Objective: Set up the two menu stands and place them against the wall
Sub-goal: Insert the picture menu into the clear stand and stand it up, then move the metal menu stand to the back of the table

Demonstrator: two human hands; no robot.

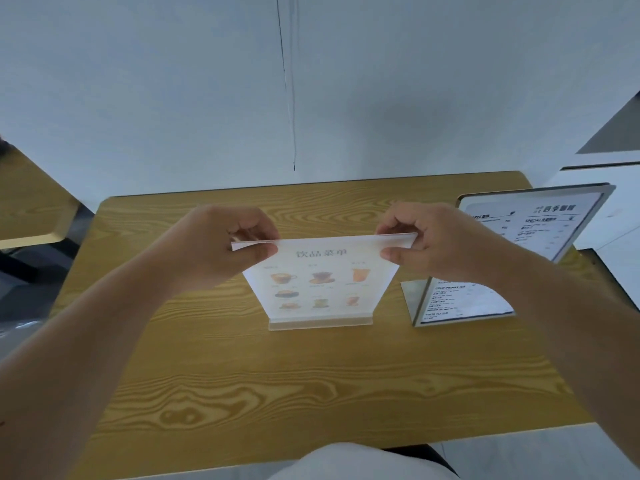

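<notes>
I see both hands up at the top edge of the clear stand (320, 282), which stands upright near the middle of the wooden surface (277, 375), its base strip resting on the wood. My left hand (221, 242) pinches the top left corner, thumb on the near face and fingers curled behind the sheet. My right hand (429, 242) pinches the top right corner the same way, thumb in front, fingers closed over the back. Both hands are closed tight on that edge. The stand holds a pale drinks menu with a row of cup pictures, facing me. It sits well short of the wall (311, 98), with bare wood between its back and the far edge of the surface.

To the right, the second stand (519, 251) is a metal one with a black-and-white printed menu. It stands near the right edge of the surface, tilted back, its flat foot on the wood; my right forearm crosses in front of its middle. It is apart from the clear stand and also not touching the wall. Whether its card is fully seated I cannot tell.
</notes>
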